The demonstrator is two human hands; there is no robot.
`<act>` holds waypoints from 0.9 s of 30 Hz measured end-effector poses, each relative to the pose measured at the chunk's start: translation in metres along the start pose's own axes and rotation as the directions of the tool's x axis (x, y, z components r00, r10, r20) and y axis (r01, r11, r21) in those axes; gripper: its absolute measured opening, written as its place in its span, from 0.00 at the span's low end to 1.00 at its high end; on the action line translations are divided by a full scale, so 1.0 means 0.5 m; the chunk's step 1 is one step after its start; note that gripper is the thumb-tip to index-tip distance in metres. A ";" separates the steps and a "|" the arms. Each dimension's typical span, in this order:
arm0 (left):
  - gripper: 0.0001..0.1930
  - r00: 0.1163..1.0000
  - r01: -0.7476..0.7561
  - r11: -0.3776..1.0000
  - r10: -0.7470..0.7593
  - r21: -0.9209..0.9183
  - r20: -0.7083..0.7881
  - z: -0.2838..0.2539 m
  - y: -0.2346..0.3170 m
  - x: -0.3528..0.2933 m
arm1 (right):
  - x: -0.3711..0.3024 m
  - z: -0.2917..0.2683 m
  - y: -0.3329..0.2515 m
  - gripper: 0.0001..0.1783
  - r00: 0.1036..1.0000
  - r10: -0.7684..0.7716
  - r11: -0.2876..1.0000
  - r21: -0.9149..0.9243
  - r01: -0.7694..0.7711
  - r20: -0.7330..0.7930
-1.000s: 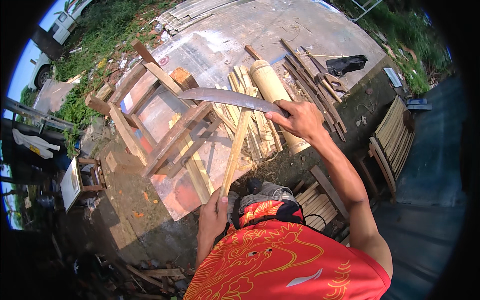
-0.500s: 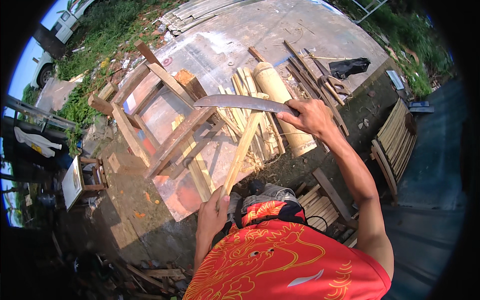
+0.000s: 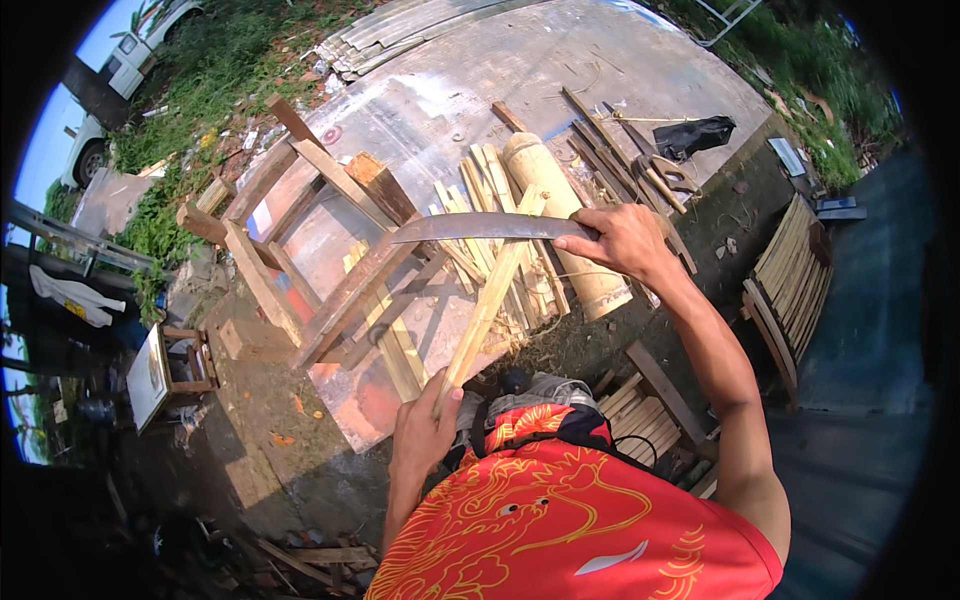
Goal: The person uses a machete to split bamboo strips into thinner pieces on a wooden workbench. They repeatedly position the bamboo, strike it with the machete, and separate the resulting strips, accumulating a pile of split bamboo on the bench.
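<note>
My right hand (image 3: 622, 240) is closed round the handle end of a machete (image 3: 470, 227). Its long, slightly curved blade points left and lies across a pale bamboo strip (image 3: 487, 305). Down near my waist, my left hand (image 3: 424, 425) grips the strip's lower end, so the strip slants up and away from me. The strip's far end shows beyond the blade. Behind the blade lie several split bamboo strips (image 3: 480, 185) in a loose pile. A thick bamboo pole (image 3: 560, 215) rests just right of them. The blade's tip overlaps a wooden frame in the view.
The wooden frame (image 3: 350, 292) of thick beams stands at the left, beside a small stool (image 3: 180, 375). A handsaw (image 3: 675, 175), dark timber lengths (image 3: 600, 140) and a black bag (image 3: 692, 136) lie at the far right. A slatted bamboo piece (image 3: 790, 285) stands farther right.
The machete blade has come a little nearer to me along the strip, its tip dropping lower. More of the strip's far end now shows past the blade. My left hand keeps its grip.
</note>
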State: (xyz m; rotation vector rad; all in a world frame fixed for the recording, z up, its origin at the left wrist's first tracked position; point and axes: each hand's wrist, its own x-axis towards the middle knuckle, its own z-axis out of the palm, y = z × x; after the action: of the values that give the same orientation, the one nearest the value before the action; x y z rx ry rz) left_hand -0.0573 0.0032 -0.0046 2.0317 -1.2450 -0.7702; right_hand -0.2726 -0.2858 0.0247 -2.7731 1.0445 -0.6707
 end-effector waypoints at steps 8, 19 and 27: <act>0.20 1.000 -0.014 0.999 0.014 0.036 0.000 -0.007 -0.009 -0.013 | 0.023 0.001 0.020 0.36 0.977 0.192 0.981 -0.040 -0.189 0.088; 0.19 0.990 0.030 0.999 -0.034 -0.028 -0.138 -0.013 -0.007 -0.014 | -0.031 0.068 -0.003 0.38 0.841 0.489 0.803 0.259 -0.537 0.231; 0.17 0.969 0.140 0.990 -0.139 -0.012 -0.205 0.023 -0.007 0.007 | -0.155 0.164 -0.135 0.30 0.899 0.337 0.475 0.774 -0.419 0.280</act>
State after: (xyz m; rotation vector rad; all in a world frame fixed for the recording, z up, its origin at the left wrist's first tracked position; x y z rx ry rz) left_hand -0.0625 -0.0009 -0.0151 2.1576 -0.9957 -0.6033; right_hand -0.2479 -0.1889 -0.0607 -1.6518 0.9336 -0.7067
